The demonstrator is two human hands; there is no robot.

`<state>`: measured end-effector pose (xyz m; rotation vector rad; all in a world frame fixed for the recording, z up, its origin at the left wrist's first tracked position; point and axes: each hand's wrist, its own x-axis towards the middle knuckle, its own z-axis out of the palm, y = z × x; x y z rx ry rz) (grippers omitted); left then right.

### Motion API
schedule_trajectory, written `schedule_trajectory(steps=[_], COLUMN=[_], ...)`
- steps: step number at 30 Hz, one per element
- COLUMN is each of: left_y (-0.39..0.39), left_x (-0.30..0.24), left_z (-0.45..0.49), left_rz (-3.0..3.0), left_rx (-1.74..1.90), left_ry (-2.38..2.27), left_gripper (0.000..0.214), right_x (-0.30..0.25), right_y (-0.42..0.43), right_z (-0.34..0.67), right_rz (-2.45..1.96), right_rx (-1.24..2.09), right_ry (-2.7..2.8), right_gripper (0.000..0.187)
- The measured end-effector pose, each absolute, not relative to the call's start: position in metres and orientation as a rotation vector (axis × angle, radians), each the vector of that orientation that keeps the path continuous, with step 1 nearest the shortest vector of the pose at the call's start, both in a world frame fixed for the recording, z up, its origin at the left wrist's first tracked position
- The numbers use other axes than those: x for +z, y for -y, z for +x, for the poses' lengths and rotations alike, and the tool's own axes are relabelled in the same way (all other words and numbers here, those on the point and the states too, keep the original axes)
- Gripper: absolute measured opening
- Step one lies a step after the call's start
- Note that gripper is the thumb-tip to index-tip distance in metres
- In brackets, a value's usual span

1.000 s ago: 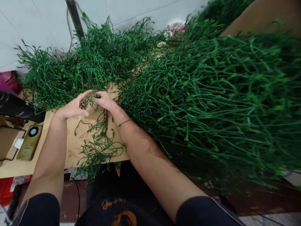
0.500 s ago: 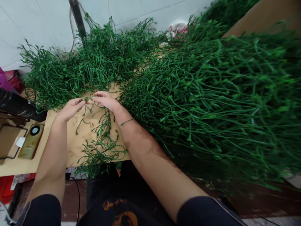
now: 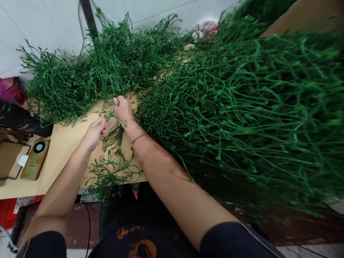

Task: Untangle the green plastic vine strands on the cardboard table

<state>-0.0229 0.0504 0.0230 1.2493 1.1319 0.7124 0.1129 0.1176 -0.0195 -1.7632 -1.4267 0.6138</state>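
Note:
My left hand is closed in a fist over the tan board, with thin green plant stems at its fingers. A little farther off and to the right, my right hand is also closed, pinching a green stem near its thumb. The stems look like plastic, with small branched tips. What lies inside the fingers is partly hidden. Below the hands, a loose strand of stems runs down the board and hangs over its front edge.
A long heap of green stems lies along the white tiled wall. A larger heap fills the right side, beside my right forearm. At the left are a phone, a black cylinder and a red bag.
My hands have moved apart from their fingertip-to-fingertip position. The left came nearer to me and rightward, curling into a fist; the right moved slightly away and rightward, closing too.

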Motion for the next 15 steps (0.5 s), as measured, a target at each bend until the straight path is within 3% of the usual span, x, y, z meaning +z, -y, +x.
schedule_trajectory(steps=[5, 10, 15], left_y=[-0.022, 0.003, 0.027], left_x=[0.034, 0.055, 0.094], left_z=[-0.02, -0.026, -0.082], left_rz=[1.245, 1.297, 1.547], left_rx=[0.731, 0.752, 1.117], left_ry=[-1.127, -1.125, -0.994], left_gripper=[0.045, 0.047, 0.03], right_x=[-0.018, -0.014, -0.013], right_y=[-0.115, -0.119, -0.131], right_z=[0.104, 0.108, 0.12], right_rz=[-1.83, -1.817, -1.881], right_rx=[0.631, 0.674, 0.676], right_ry=[1.484, 1.441, 1.292], right_gripper=[0.041, 0.035, 0.037])
